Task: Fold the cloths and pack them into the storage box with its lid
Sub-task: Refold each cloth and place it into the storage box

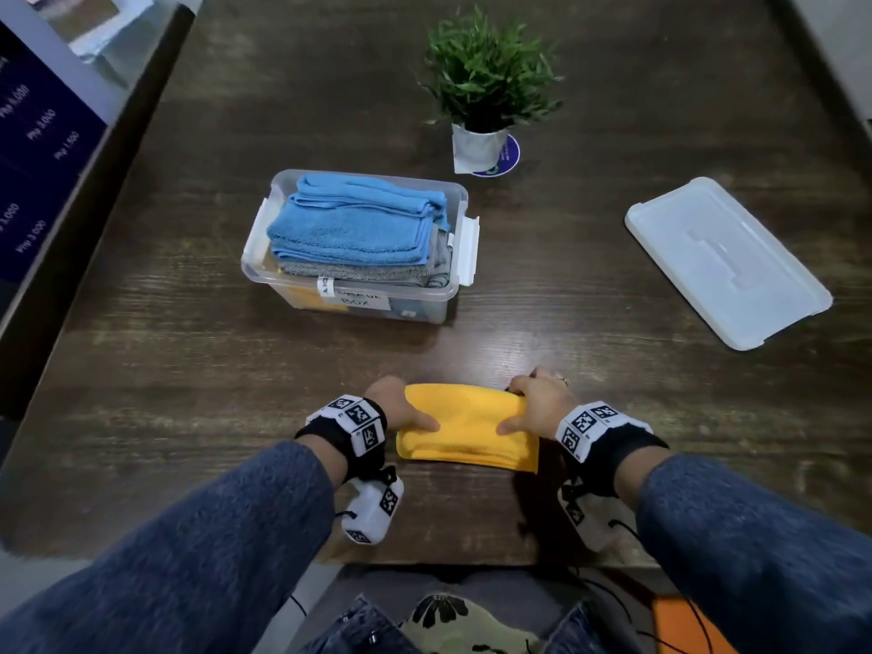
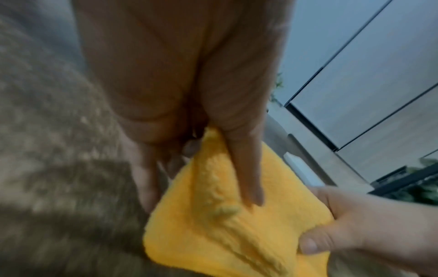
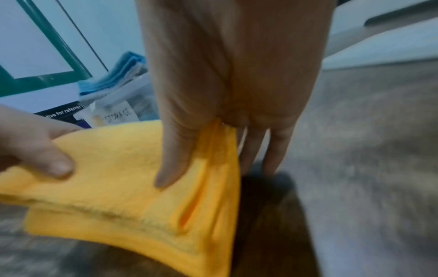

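Note:
A folded yellow cloth (image 1: 467, 429) sits near the table's front edge, held at both ends. My left hand (image 1: 401, 410) pinches its left end, thumb on top and fingers beneath (image 2: 246, 178). My right hand (image 1: 533, 405) pinches the right end the same way (image 3: 175, 161). The clear storage box (image 1: 351, 295) stands beyond the cloth, stacked with folded blue cloths (image 1: 351, 221) over grey ones, rising above its rim. Its translucent lid (image 1: 726, 262) lies flat on the table at the right.
A small potted plant (image 1: 486, 87) stands behind the box on a blue coaster. A dark signboard (image 1: 42, 148) leans at the left table edge. Bare dark wood table (image 1: 188, 370) lies between the cloth and the box.

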{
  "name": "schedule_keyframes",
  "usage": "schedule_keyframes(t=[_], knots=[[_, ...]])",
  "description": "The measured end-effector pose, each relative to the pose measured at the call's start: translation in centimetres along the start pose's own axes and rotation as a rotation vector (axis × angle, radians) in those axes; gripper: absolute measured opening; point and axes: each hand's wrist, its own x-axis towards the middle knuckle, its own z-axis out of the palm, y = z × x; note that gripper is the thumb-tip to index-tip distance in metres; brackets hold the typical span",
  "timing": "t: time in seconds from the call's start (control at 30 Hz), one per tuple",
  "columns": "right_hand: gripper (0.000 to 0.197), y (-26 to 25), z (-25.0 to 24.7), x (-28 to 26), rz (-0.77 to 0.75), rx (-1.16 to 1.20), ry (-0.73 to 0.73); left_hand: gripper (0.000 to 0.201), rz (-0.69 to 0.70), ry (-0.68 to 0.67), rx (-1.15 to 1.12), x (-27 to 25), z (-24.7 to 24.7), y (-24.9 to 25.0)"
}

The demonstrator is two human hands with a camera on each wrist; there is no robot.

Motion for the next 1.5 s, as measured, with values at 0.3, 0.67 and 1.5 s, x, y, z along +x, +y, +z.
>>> schedule_keyframes(t=[0.3, 0.67, 1.5], knots=[[0.05, -4.0, -11.4, -2.2, -0.298, 0.591, 0.039, 0.068, 0.324, -0.061, -0.233, -7.5, -14.9, 1.8], [0.025, -14.5, -20.9, 2.3, -0.429, 0.625, 0.749, 0.037, 0.474, 0.804, -0.516, -5.9, -25.0, 1.8], [0.09, -19.0, -16.5, 9.8, 0.078, -0.476, -0.006, 0.108, 0.243, 0.126, 0.357, 3.8, -22.8, -0.9]])
